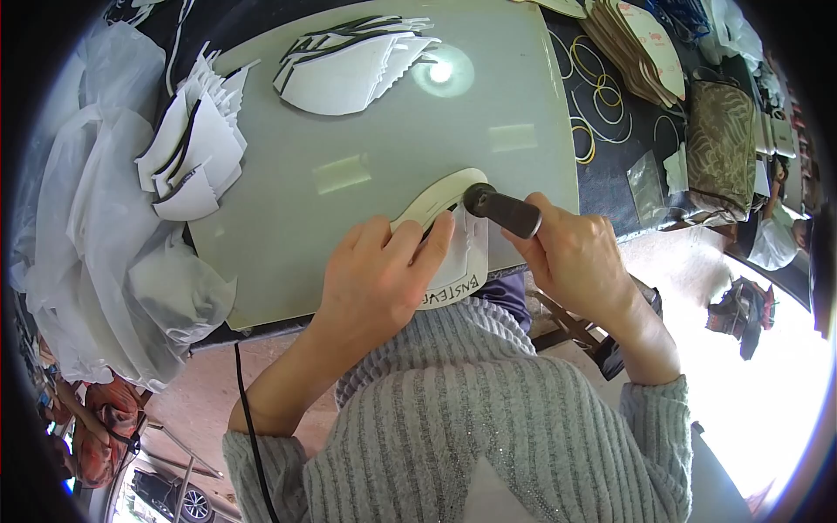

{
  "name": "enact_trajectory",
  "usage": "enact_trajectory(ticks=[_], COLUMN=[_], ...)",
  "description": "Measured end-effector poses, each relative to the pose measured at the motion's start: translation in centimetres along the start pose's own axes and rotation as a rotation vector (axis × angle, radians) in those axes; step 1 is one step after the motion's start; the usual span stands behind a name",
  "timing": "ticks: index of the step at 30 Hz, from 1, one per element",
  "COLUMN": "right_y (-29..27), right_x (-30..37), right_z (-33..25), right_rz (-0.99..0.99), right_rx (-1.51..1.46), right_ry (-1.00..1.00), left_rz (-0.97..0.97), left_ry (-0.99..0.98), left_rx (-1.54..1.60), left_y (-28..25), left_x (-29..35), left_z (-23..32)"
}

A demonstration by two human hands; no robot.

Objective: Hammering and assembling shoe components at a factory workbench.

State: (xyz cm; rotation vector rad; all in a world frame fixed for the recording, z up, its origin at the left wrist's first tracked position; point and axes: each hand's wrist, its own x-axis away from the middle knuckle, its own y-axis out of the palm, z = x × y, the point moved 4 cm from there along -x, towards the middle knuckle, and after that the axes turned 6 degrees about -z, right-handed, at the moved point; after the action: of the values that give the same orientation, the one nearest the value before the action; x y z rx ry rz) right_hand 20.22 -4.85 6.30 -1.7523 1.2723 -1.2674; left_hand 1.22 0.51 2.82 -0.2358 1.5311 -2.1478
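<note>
At the near edge of the table lies a curved cream template (pixel 449 185) with dark hand lettering on its near end. A white cut piece with a black edge (pixel 453 253) rests on it. My left hand (pixel 379 270) lies palm down over the template, fingers stretched and slightly apart, pressing on the piece; the thumb is hidden. In my right hand (pixel 575 257) is a dark hammer (pixel 504 209), its round face over the template's right side. The fingers wrap round the handle, which is mostly hidden beneath the head.
Stacks of white cut pieces lie at the far side (pixel 340 78) and left (pixel 196 144) of the pale board (pixel 288 235). Clear plastic bags (pixel 96 235) hang at the left. Yellow and white rings (pixel 602 96), brown templates (pixel 623 48) and a patterned pouch (pixel 722 148) lie to the right.
</note>
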Motion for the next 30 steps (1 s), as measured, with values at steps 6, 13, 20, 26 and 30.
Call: enact_trajectory(ticks=[6, 13, 20, 26, 30], right_y=[-1.2, -0.5, 0.2, 0.2, 0.3], right_x=[-0.8, -0.9, -1.0, -0.9, -0.9], right_z=[-0.9, -0.6, -0.6, -0.7, -0.7], right_rz=[0.004, 0.032, -0.051, -0.024, -0.027], right_rx=[-0.003, 0.07, 0.139, 0.146, 0.143], right_ry=[-0.122, -0.139, -0.113, -0.114, -0.109], left_rz=[-0.015, 0.011, 0.148, 0.163, 0.128], left_ry=[-0.012, -0.008, -0.082, -0.068, -0.075], left_rx=[-0.028, -0.034, 0.069, -0.002, 0.007], left_y=[-0.3, 0.0, 0.7, 0.8, 0.8], left_x=[0.0, 0.0, 1.1, 1.0, 0.8], left_z=[0.1, 0.0, -0.2, 0.6, 0.5])
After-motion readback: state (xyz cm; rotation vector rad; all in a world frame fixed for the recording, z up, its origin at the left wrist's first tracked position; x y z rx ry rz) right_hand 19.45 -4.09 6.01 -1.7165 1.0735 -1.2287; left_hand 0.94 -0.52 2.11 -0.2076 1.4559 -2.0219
